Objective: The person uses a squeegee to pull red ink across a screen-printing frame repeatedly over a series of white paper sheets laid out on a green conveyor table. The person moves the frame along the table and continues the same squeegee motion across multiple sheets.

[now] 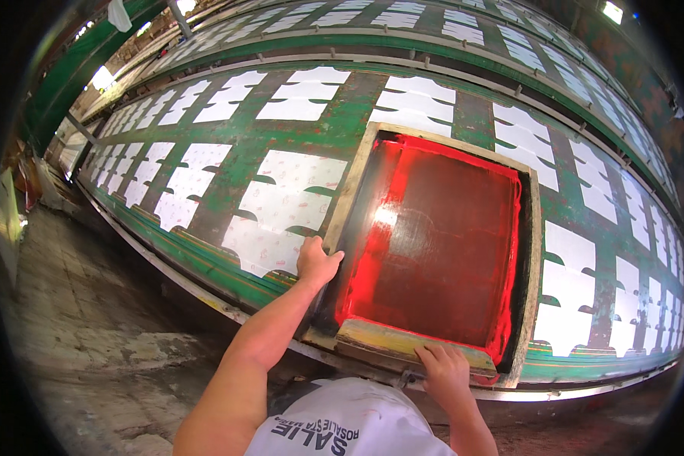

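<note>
Wood-framed screen (536, 258), glossy red ink (378, 242), left fingers (310, 246) gripping its rim, right fingers (427, 355) clasping wooden squeegee (380, 337)

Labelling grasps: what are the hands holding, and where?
Left hand: the wooden frame, by its left side. Right hand: the wooden squeegee, right of its middle.

Wood-framed printing screen (441, 243), edged with red ink (397, 186), on a green table (254, 137); left hand (318, 262) gripping the screen's left rail (350, 188), right hand (446, 370) grasping the wooden squeegee (384, 340); white panels (289, 197), probably fabric, alongside.
</note>
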The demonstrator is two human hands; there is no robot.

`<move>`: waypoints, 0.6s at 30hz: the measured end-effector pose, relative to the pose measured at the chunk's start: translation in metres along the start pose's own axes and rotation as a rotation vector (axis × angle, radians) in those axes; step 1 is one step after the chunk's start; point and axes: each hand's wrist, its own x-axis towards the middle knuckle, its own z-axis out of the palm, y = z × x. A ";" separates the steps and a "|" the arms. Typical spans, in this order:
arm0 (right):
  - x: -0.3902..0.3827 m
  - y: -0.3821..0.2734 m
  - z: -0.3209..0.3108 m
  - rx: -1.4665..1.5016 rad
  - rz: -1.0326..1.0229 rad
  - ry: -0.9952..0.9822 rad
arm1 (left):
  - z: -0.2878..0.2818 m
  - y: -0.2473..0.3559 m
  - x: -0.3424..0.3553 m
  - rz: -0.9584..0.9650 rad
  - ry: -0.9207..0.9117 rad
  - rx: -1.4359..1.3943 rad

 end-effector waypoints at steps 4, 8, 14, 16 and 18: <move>0.035 -0.012 0.010 -0.162 0.058 -0.126 | -0.001 0.002 -0.001 -0.010 0.012 -0.020; 0.046 -0.011 -0.007 -0.158 0.145 -0.233 | 0.002 -0.001 -0.001 0.001 0.045 -0.104; 0.034 -0.033 0.006 -0.189 0.145 -0.221 | 0.008 -0.011 0.003 0.048 0.122 -0.257; 0.030 -0.040 0.017 -0.186 0.135 -0.175 | 0.010 -0.015 0.003 0.079 0.152 -0.279; 0.025 -0.043 0.028 -0.179 0.132 -0.101 | 0.012 -0.018 0.005 0.093 0.130 -0.316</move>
